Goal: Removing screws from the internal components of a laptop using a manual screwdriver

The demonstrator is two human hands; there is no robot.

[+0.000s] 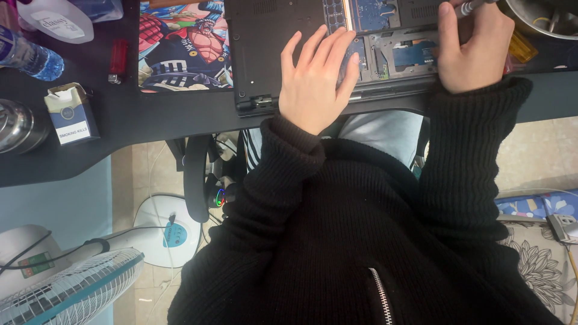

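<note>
Black desk over beige tiled floor

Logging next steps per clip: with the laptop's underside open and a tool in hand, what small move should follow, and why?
Probably lower the screwdriver tip into the opened laptop: the right hand grips it above the exposed boards, while the left hand lies flat, steadying the case.

Top edge cuts off the opened laptop and the pen-like tool in our right hand; tool tip unseen. Left hand hides part of the laptop's base. Metal bowl top right only partly in frame, contents too small to tell.
</note>
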